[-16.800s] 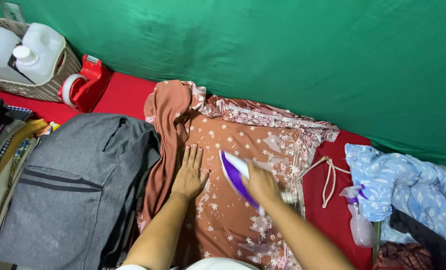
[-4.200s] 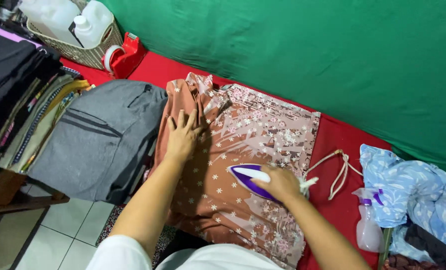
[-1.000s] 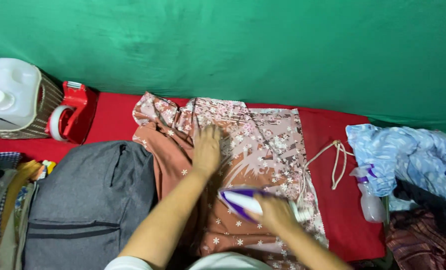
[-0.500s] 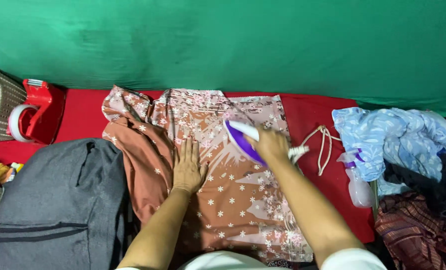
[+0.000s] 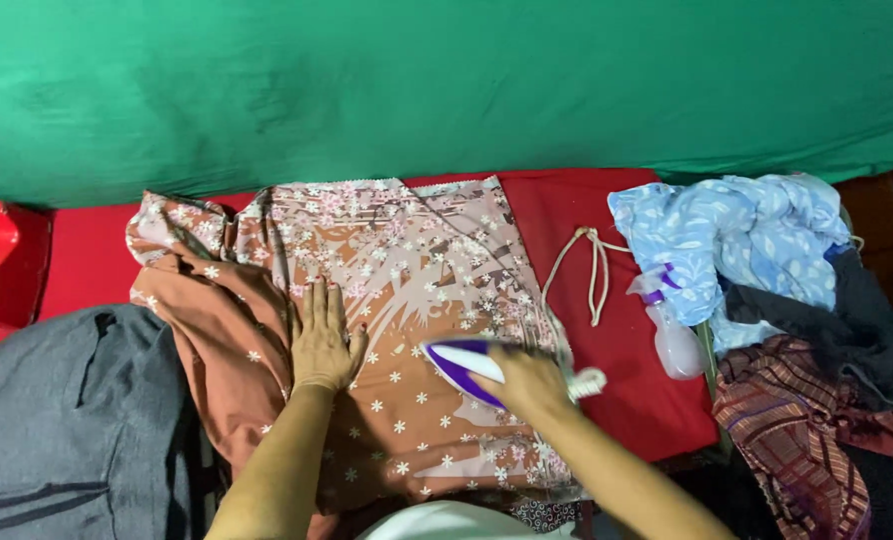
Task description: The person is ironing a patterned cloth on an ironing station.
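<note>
Iron (image 5: 464,367) now nearer, right hand (image 5: 527,380) gripping it; left hand (image 5: 322,340) flat, fingers together, on floral cloth (image 5: 407,260).

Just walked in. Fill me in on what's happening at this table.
A person is ironing a brown flowered garment spread on a red-covered surface. The left hand lies flat on the cloth, pressing it smooth, while the right hand grips a white and purple iron resting on the fabric. To the right lie a spray bottle, a looped cord and a heap of other clothes. A grey bag sits at left.
</note>
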